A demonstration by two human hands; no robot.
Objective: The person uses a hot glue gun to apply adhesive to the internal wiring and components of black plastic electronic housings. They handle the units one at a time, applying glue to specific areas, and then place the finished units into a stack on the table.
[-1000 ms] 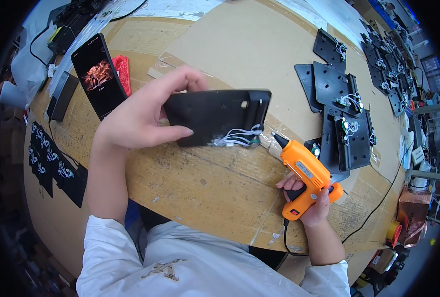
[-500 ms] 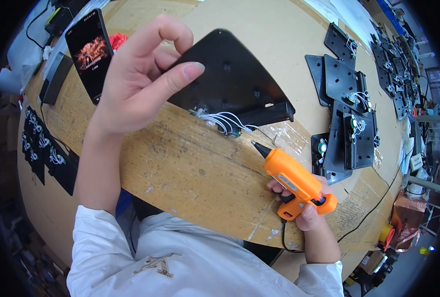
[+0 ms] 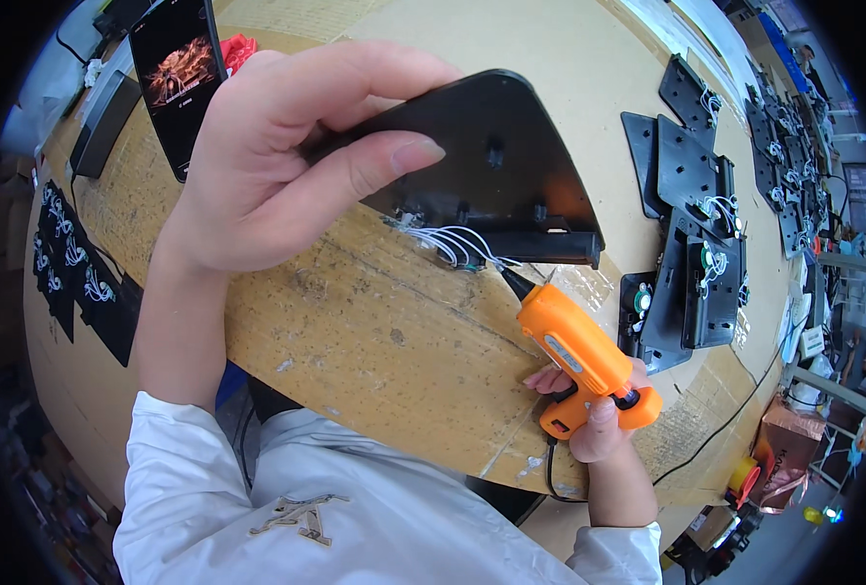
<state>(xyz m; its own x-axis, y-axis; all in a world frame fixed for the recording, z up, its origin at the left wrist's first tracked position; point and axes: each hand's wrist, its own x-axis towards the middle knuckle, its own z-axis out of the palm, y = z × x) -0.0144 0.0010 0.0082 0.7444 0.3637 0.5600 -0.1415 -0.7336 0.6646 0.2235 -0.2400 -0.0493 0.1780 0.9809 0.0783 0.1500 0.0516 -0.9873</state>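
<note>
My left hand (image 3: 296, 166) grips a black plastic panel (image 3: 501, 166) by its left edge, thumb on the face toward me and fingers behind. The panel is tilted up above the table. White wires (image 3: 457, 241) and a small round part hang along its lower edge, partly hidden by the panel. In my right hand (image 3: 599, 419) is an orange glue gun (image 3: 579, 341), held by its handle. Its black nozzle points up and left, close to the wires and the panel's lower edge; whether it touches them I cannot tell.
Several similar black panels with wires (image 3: 691, 195) are piled on the cardboard-covered table (image 3: 374, 331) at right, more beyond. Others (image 3: 82, 263) lie at far left. A phone (image 3: 175, 88) leans at the upper left beside a dark box (image 3: 106, 122). The glue gun's cord (image 3: 552, 473) runs below.
My left hand has shifted the panel slightly right and wraps its edge more firmly. The glue gun's nozzle is now nearer the wires and the panel's lower edge.
</note>
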